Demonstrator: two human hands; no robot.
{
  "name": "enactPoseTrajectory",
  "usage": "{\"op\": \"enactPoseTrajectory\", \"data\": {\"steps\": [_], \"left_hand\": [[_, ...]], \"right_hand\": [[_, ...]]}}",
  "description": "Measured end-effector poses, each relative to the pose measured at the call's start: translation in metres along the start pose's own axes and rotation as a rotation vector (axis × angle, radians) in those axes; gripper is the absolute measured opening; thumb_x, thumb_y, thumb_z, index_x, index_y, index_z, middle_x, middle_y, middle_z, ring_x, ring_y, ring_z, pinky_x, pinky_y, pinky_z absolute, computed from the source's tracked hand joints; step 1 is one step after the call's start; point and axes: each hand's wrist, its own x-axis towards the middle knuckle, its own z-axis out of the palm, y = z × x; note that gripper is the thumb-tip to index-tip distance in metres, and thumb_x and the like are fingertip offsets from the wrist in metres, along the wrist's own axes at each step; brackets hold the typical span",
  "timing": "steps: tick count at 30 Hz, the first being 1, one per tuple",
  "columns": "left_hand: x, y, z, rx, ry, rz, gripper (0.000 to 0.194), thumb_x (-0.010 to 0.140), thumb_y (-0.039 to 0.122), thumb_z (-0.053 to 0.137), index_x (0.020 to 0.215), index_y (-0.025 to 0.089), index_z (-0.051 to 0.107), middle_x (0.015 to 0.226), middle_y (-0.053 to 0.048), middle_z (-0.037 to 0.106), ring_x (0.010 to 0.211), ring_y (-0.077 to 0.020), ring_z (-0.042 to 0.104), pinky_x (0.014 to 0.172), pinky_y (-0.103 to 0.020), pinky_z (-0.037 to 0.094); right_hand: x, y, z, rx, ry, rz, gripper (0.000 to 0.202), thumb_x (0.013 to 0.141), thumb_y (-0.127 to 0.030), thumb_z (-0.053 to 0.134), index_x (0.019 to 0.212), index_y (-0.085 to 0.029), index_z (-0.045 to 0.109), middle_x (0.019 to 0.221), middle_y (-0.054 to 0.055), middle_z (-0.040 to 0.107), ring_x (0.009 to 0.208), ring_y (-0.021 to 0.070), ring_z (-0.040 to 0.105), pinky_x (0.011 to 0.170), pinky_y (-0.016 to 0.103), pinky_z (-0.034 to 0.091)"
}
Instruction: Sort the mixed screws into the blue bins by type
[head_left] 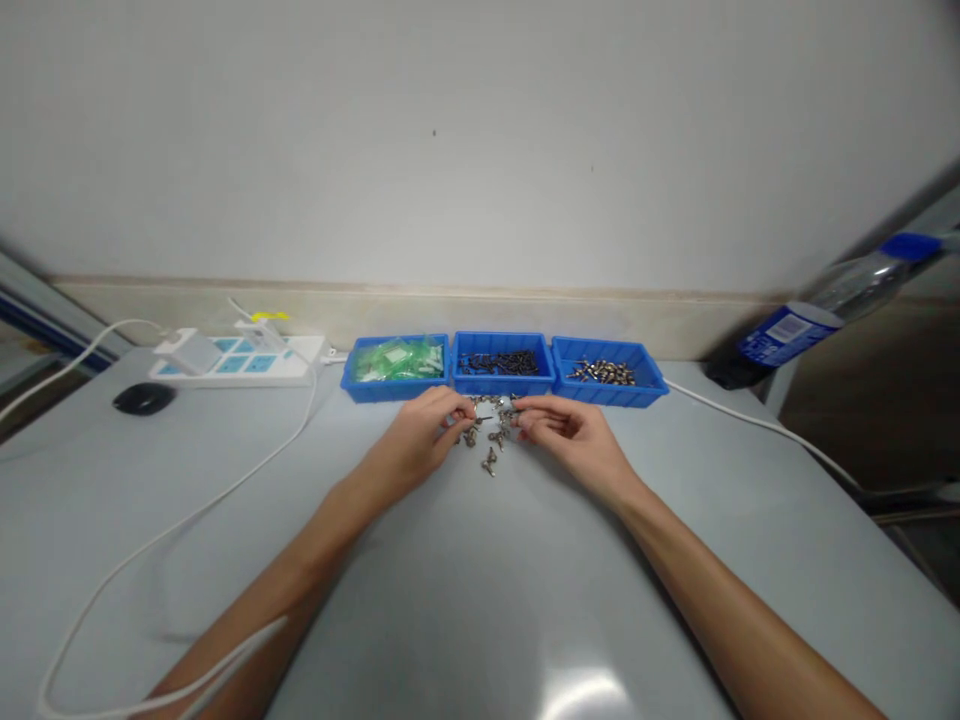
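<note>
My left hand (424, 432) is closed in a pinch on a thin dark screw (484, 419), whose shaft points right. Opposite it, my right hand (581, 440) has its thumb and fingertips drawn together among the small metal pieces; what they grip, if anything, is too small to make out. Between the hands lies a loose cluster of shiny screws (490, 461) on the table. Just behind stands a blue bin (501, 384) of dark screws. The blue bin on the right (611, 392) holds brass-and-silver screws, and the left blue bin (395, 393) holds green-tinted plastic bags.
A white power strip (296, 372) with plugged-in chargers sits at the back left, beside a black round object (144, 399). A white cable (202, 500) loops over the left table and my left forearm. A dark drink bottle (787, 335) stands back right.
</note>
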Motion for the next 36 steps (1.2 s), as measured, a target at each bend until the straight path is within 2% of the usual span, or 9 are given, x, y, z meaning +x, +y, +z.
{"op": "enactPoseTrajectory", "data": {"steps": [6,14,18,20,22,25,29,32,36], "left_hand": [[-0.001,0.004,0.005,0.012,0.005,0.075,0.009,0.095,0.013,0.055,0.094,0.018,0.063,0.092,-0.004,0.067,0.086,-0.0173,0.062,0.081,-0.030,0.051],[-0.002,0.014,0.007,-0.077,0.075,0.081,0.007,0.095,0.016,0.058,0.097,0.018,0.065,0.092,-0.004,0.070,0.080,-0.0151,0.063,0.078,-0.028,0.052],[-0.001,0.012,0.005,-0.005,0.068,0.035,0.018,0.096,0.018,0.057,0.113,0.017,0.064,0.103,-0.006,0.071,0.091,-0.0183,0.065,0.086,-0.033,0.053],[-0.002,0.007,0.004,0.077,0.042,0.040,0.020,0.097,0.018,0.055,0.114,0.016,0.064,0.106,-0.008,0.071,0.100,-0.0215,0.064,0.092,-0.038,0.052],[-0.003,0.000,0.004,0.154,0.006,0.051,0.018,0.098,0.018,0.052,0.110,0.016,0.065,0.108,-0.010,0.070,0.105,-0.0240,0.061,0.096,-0.041,0.051],[-0.006,-0.007,0.008,0.215,-0.019,0.038,0.021,0.099,0.020,0.051,0.113,0.014,0.066,0.112,-0.012,0.069,0.108,-0.0261,0.059,0.097,-0.044,0.051],[-0.007,-0.008,0.014,0.223,-0.035,0.043,0.025,0.100,0.020,0.049,0.118,0.013,0.065,0.116,-0.012,0.069,0.109,-0.0261,0.059,0.099,-0.044,0.050],[-0.008,-0.005,0.015,0.228,-0.039,0.045,0.025,0.099,0.020,0.049,0.118,0.015,0.065,0.115,-0.012,0.069,0.108,-0.0255,0.060,0.099,-0.043,0.050],[-0.008,-0.003,0.015,0.234,-0.057,0.031,0.025,0.099,0.020,0.050,0.118,0.015,0.065,0.116,-0.011,0.069,0.106,-0.0257,0.060,0.098,-0.043,0.051]], "right_hand": [[-0.005,0.000,0.009,0.088,-0.115,0.101,0.035,0.071,-0.038,0.084,0.099,-0.018,0.078,0.090,0.008,0.080,0.084,0.0221,0.076,0.083,0.037,0.061],[-0.006,0.001,0.008,0.199,-0.085,0.132,0.029,0.068,-0.035,0.086,0.092,-0.020,0.079,0.081,0.006,0.080,0.078,0.0213,0.076,0.082,0.038,0.061],[0.003,-0.002,0.005,0.225,0.043,0.088,0.026,0.067,-0.035,0.087,0.086,-0.019,0.079,0.082,0.007,0.080,0.077,0.0217,0.076,0.083,0.039,0.060],[0.010,-0.005,0.002,0.228,0.164,-0.006,0.034,0.070,-0.034,0.085,0.100,-0.021,0.078,0.098,0.008,0.080,0.091,0.0233,0.076,0.092,0.041,0.058],[0.014,-0.007,-0.002,0.135,0.222,-0.108,0.045,0.074,-0.034,0.082,0.116,-0.023,0.073,0.112,0.008,0.077,0.100,0.0249,0.074,0.096,0.043,0.056],[0.014,-0.007,-0.007,-0.292,0.239,-0.213,0.027,0.083,-0.032,0.071,0.107,-0.021,0.076,0.103,0.009,0.079,0.092,0.0260,0.075,0.091,0.044,0.058],[0.007,-0.001,-0.009,-0.895,0.075,-0.403,0.031,0.091,-0.020,0.055,0.117,-0.016,0.073,0.112,0.013,0.076,0.105,0.0296,0.069,0.098,0.048,0.051],[0.006,0.007,-0.008,-1.038,-0.068,-0.461,0.039,0.093,-0.013,0.048,0.127,-0.015,0.066,0.120,0.014,0.071,0.113,0.0295,0.064,0.101,0.046,0.049],[0.006,0.014,-0.006,-0.991,-0.131,-0.506,0.040,0.092,-0.008,0.046,0.126,-0.015,0.066,0.119,0.014,0.071,0.110,0.0267,0.063,0.098,0.041,0.050]]}}
